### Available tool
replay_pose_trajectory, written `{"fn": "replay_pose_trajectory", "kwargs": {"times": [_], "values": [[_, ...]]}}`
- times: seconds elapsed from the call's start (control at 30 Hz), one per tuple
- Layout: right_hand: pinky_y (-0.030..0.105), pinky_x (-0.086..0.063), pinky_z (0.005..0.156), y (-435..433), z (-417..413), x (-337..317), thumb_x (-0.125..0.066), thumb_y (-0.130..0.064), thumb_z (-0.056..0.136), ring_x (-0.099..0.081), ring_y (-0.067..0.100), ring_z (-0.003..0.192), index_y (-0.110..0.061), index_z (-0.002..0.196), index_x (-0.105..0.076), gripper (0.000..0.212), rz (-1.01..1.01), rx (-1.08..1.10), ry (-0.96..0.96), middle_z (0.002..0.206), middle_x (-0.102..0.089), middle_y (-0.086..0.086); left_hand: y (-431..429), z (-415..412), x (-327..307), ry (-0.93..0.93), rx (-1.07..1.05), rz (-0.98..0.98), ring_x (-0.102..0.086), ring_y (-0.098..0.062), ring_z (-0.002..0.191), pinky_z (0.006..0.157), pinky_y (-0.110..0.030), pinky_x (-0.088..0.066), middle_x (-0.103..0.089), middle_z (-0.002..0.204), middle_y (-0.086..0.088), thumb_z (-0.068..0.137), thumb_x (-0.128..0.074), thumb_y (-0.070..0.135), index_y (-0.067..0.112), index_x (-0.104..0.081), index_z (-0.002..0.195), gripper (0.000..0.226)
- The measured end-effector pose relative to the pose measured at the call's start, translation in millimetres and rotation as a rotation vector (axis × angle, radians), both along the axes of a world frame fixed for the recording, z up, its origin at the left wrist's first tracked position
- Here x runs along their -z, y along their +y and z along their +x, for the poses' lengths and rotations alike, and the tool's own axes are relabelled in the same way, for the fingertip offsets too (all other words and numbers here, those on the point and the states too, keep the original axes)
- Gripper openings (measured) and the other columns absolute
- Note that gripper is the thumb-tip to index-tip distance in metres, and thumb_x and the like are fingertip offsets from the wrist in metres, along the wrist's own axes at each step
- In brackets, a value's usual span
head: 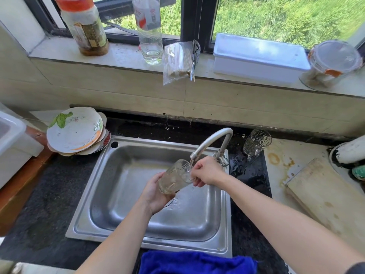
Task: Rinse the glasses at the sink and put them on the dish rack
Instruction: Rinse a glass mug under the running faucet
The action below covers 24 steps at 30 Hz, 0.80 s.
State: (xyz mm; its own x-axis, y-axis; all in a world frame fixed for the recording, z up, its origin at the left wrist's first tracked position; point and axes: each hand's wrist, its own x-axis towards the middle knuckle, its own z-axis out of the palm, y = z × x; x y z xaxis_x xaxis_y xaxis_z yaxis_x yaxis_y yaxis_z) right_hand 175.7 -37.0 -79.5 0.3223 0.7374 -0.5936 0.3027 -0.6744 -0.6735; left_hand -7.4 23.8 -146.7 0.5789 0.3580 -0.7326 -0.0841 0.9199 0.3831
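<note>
Over steel sink (122, 204), left hand (156, 197) grips glass (175, 179), right hand (207, 172) pinches its rim (fingertips unclear).

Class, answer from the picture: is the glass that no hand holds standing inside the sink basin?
No: the unheld glass stands on the dark counter right of the sink, outside the basin.

Quick count: two clear ribbed drinking glasses, so the tilted glass (175, 177) under the tap plus the upright glass (256, 142) on the dark counter. Two tall plastic bottles on the sill, the orange-capped bottle (85, 26) and the clear bottle (149, 30). One stack of white painted plates (76, 131), can't tell how many are in it. One white lidded box (260, 54), one blue cloth (197, 262), one wooden cutting board (325, 196).
</note>
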Motion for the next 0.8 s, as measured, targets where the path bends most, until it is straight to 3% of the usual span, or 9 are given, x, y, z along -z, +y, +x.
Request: {"fn": "replay_pose_trajectory", "kwargs": {"times": [0.1, 0.2, 0.3, 0.37, 0.43, 0.5, 0.57, 0.7, 0.8], "values": [[0.035, -0.059, 0.066, 0, 0, -6, -0.072, -0.027, 0.08, -0.071, 0.017, 0.069, -0.01, 0.077, -0.071, 0.017, -0.043, -0.096, -0.188, 0.071, -0.072, 0.0, 3, -1, 5, 0.063, 0.092, -0.005, -0.056, -0.024, 0.053, 0.042, -0.022, -0.04, -0.063, 0.081, -0.009, 0.083, -0.054, 0.044, 0.012, -0.065, 0.101, 0.039], [0.033, -0.047, 0.07, 5, 4, -11, -0.078, -0.045, 0.075, -0.059, 0.015, 0.079, -0.025, 0.084, -0.055, 0.032, -0.046, -0.189, -0.352, 0.079, -0.059, -0.013, 4, -2, 0, 0.1, 0.243, 0.005, -0.052, -0.023, 0.046, 0.035, -0.018, -0.036, -0.061, 0.073, -0.013, 0.086, -0.05, 0.051, 0.012, -0.068, 0.092, 0.044], [0.031, -0.046, 0.06, 8, 4, -9, -0.07, -0.032, 0.088, -0.058, 0.012, 0.062, -0.02, 0.081, -0.062, 0.016, -0.035, -0.14, -0.021, 0.074, -0.059, -0.005, 4, 1, -9, 0.149, 0.406, 0.048, -0.05, -0.02, 0.044, 0.036, -0.017, -0.033, -0.06, 0.07, -0.015, 0.086, -0.043, 0.058, 0.011, -0.065, 0.089, 0.052], [0.026, -0.038, 0.048, 5, 5, -3, -0.062, -0.022, 0.095, -0.062, 0.009, 0.049, -0.008, 0.089, -0.067, 0.016, -0.044, -0.039, 0.124, 0.074, -0.063, 0.005, 6, 3, -15, 0.126, 0.422, 0.086, -0.058, -0.024, 0.057, 0.048, -0.023, -0.043, -0.062, 0.08, -0.015, 0.088, -0.041, 0.063, 0.01, -0.064, 0.1, 0.059], [0.022, -0.037, 0.043, 0, 8, 4, -0.057, -0.018, 0.098, -0.067, 0.013, 0.055, -0.003, 0.098, -0.067, 0.019, -0.1, 0.061, 0.22, 0.082, -0.069, 0.013, 9, 4, -20, 0.104, 0.358, 0.157, -0.06, -0.026, 0.068, 0.057, -0.029, -0.048, -0.063, 0.092, -0.014, 0.085, -0.051, 0.06, 0.011, -0.062, 0.114, 0.057], [0.018, -0.04, 0.041, -7, 7, 14, -0.048, -0.016, 0.101, -0.066, 0.012, 0.056, -0.002, 0.105, -0.066, 0.023, -0.181, 0.164, 0.377, 0.084, -0.073, 0.014, 11, 4, -28, 0.195, 0.347, 0.297, -0.058, -0.022, 0.061, 0.05, -0.026, -0.044, -0.064, 0.086, -0.011, 0.083, -0.061, 0.051, 0.007, -0.059, 0.123, 0.059], [0.016, -0.041, 0.04, -10, 1, 22, -0.038, -0.012, 0.102, -0.065, 0.011, 0.057, -0.004, 0.108, -0.065, 0.028, -0.232, 0.235, 0.522, 0.083, -0.074, 0.013, 15, 6, -39, 0.328, 0.351, 0.423, -0.053, -0.019, 0.047, 0.039, -0.021, -0.037, -0.062, 0.074, -0.008, 0.085, -0.061, 0.048, 0.003, -0.062, 0.118, 0.056], [0.018, -0.04, 0.045, -10, -9, 32, -0.044, -0.024, 0.101, -0.066, 0.014, 0.063, -0.013, 0.119, -0.061, 0.027, -0.228, 0.223, 0.563, 0.097, -0.071, 0.01, 32, 7, -54, 0.524, 0.386, 0.645, -0.044, -0.018, 0.036, 0.033, -0.017, -0.027, -0.059, 0.067, -0.009, 0.08, -0.067, 0.051, 0.004, -0.068, 0.1, 0.051], [0.021, -0.043, 0.048, -6, -8, 35, -0.053, -0.021, 0.099, -0.065, 0.016, 0.068, -0.02, 0.12, -0.062, 0.024, -0.133, 0.193, 0.497, 0.105, -0.071, 0.006, 45, 4, -64, 0.565, 0.444, 0.679, -0.041, -0.018, 0.036, 0.034, -0.016, -0.023, -0.053, 0.063, -0.008, 0.078, -0.068, 0.054, 0.006, -0.067, 0.101, 0.054]]}}
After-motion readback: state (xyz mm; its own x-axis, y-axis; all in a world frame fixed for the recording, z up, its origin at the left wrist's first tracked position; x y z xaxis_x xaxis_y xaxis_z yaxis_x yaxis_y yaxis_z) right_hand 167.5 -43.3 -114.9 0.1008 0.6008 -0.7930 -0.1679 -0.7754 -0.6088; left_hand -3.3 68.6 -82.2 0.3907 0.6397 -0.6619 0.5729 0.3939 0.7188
